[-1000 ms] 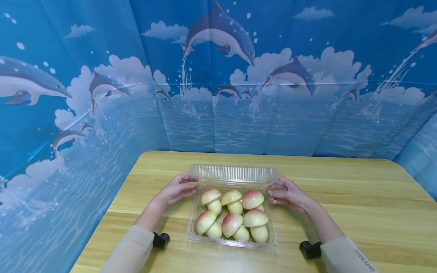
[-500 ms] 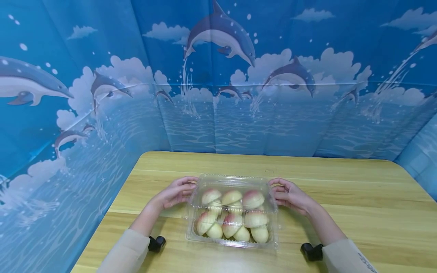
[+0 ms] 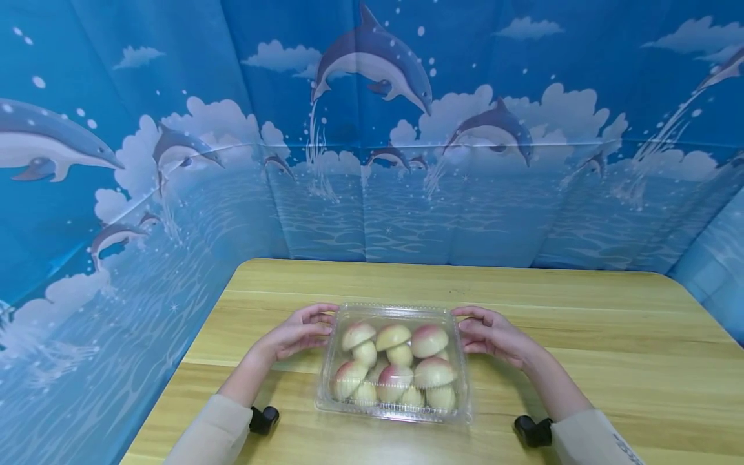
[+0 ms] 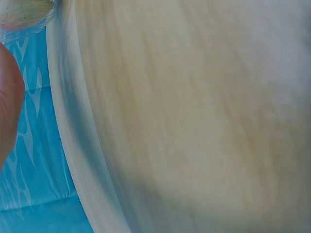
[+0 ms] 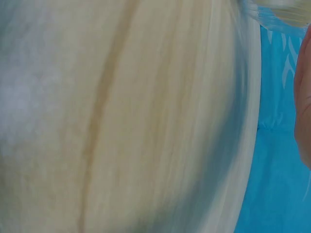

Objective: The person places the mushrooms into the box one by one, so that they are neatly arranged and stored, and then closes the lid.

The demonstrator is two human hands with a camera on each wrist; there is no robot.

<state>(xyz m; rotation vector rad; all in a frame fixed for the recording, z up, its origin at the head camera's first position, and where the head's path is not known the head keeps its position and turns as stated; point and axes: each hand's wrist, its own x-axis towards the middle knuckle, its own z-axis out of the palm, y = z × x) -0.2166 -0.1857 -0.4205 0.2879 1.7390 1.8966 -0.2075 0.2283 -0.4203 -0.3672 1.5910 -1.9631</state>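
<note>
A clear plastic clamshell box (image 3: 395, 414) sits on the wooden table in the head view. Its clear lid (image 3: 401, 314) lies over several pale, mushroom-shaped pieces (image 3: 431, 340) with pink-tinged caps, set in two rows. My left hand (image 3: 296, 332) is at the far left corner of the box, fingertips right at the lid's side. At the far right corner, my right hand (image 3: 494, 334) touches the opposite side with lightly bent fingers. Each wrist view catches only a sliver of hand and a corner of the box.
The box stands toward the near part of the pale wooden table (image 3: 610, 336). A blue dolphin-print curtain (image 3: 372, 213) hangs behind and along the sides. Black camera mounts (image 3: 264, 420) sit at both wrists.
The lid has swung from raised at the back, forward and down over the mushroom-shaped pieces. Both hands have stayed at the box's sides, shifting only slightly.
</note>
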